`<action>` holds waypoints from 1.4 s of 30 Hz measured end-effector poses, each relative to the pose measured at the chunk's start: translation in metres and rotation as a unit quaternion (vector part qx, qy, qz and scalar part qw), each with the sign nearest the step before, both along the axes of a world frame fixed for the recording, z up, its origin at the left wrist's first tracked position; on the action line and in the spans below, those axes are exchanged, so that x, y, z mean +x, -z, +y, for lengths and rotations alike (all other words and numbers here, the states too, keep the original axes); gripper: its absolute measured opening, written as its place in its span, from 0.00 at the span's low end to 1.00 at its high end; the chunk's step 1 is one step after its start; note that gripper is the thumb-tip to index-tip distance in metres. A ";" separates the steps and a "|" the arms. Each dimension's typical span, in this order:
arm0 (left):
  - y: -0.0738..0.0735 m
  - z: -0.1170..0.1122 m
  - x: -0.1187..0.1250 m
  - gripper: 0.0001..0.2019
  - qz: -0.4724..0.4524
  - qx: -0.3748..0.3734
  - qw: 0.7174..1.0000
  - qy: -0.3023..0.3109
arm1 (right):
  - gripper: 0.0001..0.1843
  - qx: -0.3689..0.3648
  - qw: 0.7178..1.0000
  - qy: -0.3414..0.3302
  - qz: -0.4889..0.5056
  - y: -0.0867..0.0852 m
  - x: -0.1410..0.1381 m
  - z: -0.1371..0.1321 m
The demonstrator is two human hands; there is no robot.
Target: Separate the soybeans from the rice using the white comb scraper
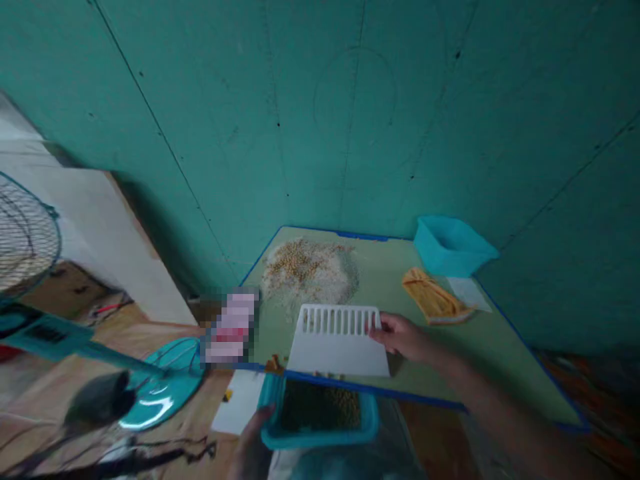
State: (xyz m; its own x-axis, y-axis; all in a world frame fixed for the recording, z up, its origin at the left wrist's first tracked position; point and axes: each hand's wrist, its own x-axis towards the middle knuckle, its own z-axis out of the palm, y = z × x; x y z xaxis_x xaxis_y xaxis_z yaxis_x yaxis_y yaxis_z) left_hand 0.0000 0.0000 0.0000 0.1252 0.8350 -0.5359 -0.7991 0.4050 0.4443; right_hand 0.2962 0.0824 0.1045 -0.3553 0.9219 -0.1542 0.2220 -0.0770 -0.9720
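Note:
My right hand (403, 335) grips the right edge of a white slotted plastic scraper (339, 341), which lies tilted at the near edge of a pale green table (390, 273). My left hand (253, 445) holds a teal tub (320, 417) by its left rim, just below the table's blue front edge. The tub holds dark green and tan grains. A mixed heap of white and tan grains (310, 270) lies at the table's far left, beyond the scraper. A few grains sit at the table edge by the scraper.
A second teal tub (450, 243) stands at the table's far right against the teal wall, with an orange cloth (434, 298) and a white sheet (469, 293) in front of it. A standing fan (30, 240) with its teal base (160, 380) is on the floor at left.

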 end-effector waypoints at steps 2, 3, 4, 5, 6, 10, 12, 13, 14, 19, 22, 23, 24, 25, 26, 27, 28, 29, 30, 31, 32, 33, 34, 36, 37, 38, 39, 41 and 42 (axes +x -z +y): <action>-0.006 0.001 0.004 0.11 0.029 0.004 1.000 0.000 | 0.23 -0.008 1.000 0.008 -0.005 0.002 0.000 -0.004; -0.008 0.002 0.005 0.12 0.041 0.003 0.999 -0.001 | 0.23 -0.010 1.000 0.014 -0.005 0.004 -0.001 -0.006; -0.009 0.002 0.007 0.12 0.052 0.001 0.999 -0.001 | 0.23 -0.011 1.000 0.021 -0.004 0.006 -0.001 -0.009; -0.009 0.003 0.008 0.12 0.062 -0.003 0.998 -0.003 | 0.23 -0.013 0.999 0.030 -0.002 0.007 -0.002 -0.011; -0.008 0.003 0.009 0.11 0.069 -0.010 0.998 -0.004 | 0.22 -0.012 0.999 0.041 0.002 0.009 -0.002 -0.013; -0.005 0.004 0.015 0.11 0.073 -0.027 0.997 0.001 | 0.17 0.002 0.995 0.096 0.013 0.016 -0.007 -0.023; -0.009 0.004 0.020 0.11 0.070 -0.024 0.997 0.008 | 0.16 0.016 0.993 0.120 0.015 0.018 -0.010 -0.027; -0.011 0.004 0.024 0.11 0.074 -0.021 0.997 0.006 | 0.16 0.023 0.991 0.129 0.018 0.018 -0.012 -0.029; -0.014 0.004 0.027 0.10 0.079 -0.021 0.997 0.002 | 0.16 0.030 0.990 0.136 0.021 0.018 -0.014 -0.032; -0.019 0.007 0.031 0.10 0.092 -0.043 0.995 0.005 | 0.17 0.074 0.980 0.181 -0.038 0.018 -0.023 -0.042; -0.014 0.011 0.026 0.10 0.079 -0.050 0.996 0.017 | 0.17 0.110 0.971 0.194 -0.089 0.017 -0.026 -0.046; -0.012 0.012 0.024 0.10 0.077 -0.050 0.996 0.019 | 0.17 0.119 0.969 0.193 -0.098 0.017 -0.026 -0.047; -0.011 0.013 0.022 0.11 0.076 -0.050 0.996 0.023 | 0.16 0.125 0.968 0.191 -0.103 0.017 -0.026 -0.047; -0.009 0.013 0.021 0.11 0.073 -0.050 0.996 0.029 | 0.16 0.128 0.968 0.189 -0.106 0.017 -0.026 -0.047; -0.008 0.014 0.020 0.11 0.070 -0.051 0.996 0.033 | 0.16 0.127 0.968 0.188 -0.106 0.017 -0.025 -0.048; -0.007 0.014 0.020 0.12 0.067 -0.051 0.996 0.035 | 0.17 0.127 0.968 0.188 -0.106 0.018 -0.025 -0.048; -0.006 0.014 0.020 0.12 0.066 -0.051 0.996 0.035 | 0.17 0.126 0.968 0.188 -0.105 0.019 -0.025 -0.048; -0.005 0.014 0.020 0.13 0.066 -0.051 0.996 0.033 | 0.17 0.126 0.968 0.189 -0.106 0.019 -0.025 -0.048; -0.005 0.013 0.021 0.13 0.067 -0.052 0.996 0.031 | 0.17 0.127 0.968 0.189 -0.106 0.019 -0.025 -0.048; -0.006 0.012 0.022 0.14 0.070 -0.055 0.996 0.029 | 0.17 0.129 0.967 0.190 -0.107 0.020 -0.025 -0.048; -0.007 0.012 0.024 0.14 0.072 -0.058 0.995 0.029 | 0.17 0.131 0.967 0.190 -0.109 0.020 -0.025 -0.048; -0.009 0.011 0.026 0.14 0.074 -0.061 0.995 0.031 | 0.17 0.134 0.967 0.188 -0.110 0.019 -0.025 -0.048; -0.012 0.010 0.028 0.13 0.076 -0.064 0.995 0.033 | 0.17 0.136 0.967 0.184 -0.110 0.019 -0.025 -0.048; -0.017 0.009 0.032 0.11 0.089 -0.067 0.993 0.034 | 0.17 0.137 0.969 0.174 -0.109 0.018 -0.025 -0.049; -0.020 0.009 0.034 0.11 0.097 -0.066 0.993 0.032 | 0.17 0.136 0.970 0.169 -0.108 0.018 -0.025 -0.049; -0.022 0.009 0.036 0.10 0.104 -0.061 0.992 0.030 | 0.17 0.134 0.971 0.166 -0.108 0.018 -0.025 -0.050; -0.024 0.009 0.036 0.10 0.110 -0.055 0.992 0.031 | 0.17 0.131 0.972 0.165 -0.106 0.018 -0.025 -0.050; -0.026 0.010 0.037 0.10 0.116 -0.042 0.992 0.034 | 0.17 0.127 0.973 0.167 -0.100 0.018 -0.025 -0.051; -0.026 0.011 0.037 0.10 0.118 -0.038 0.992 0.035 | 0.17 0.124 0.973 0.168 -0.095 0.018 -0.024 -0.051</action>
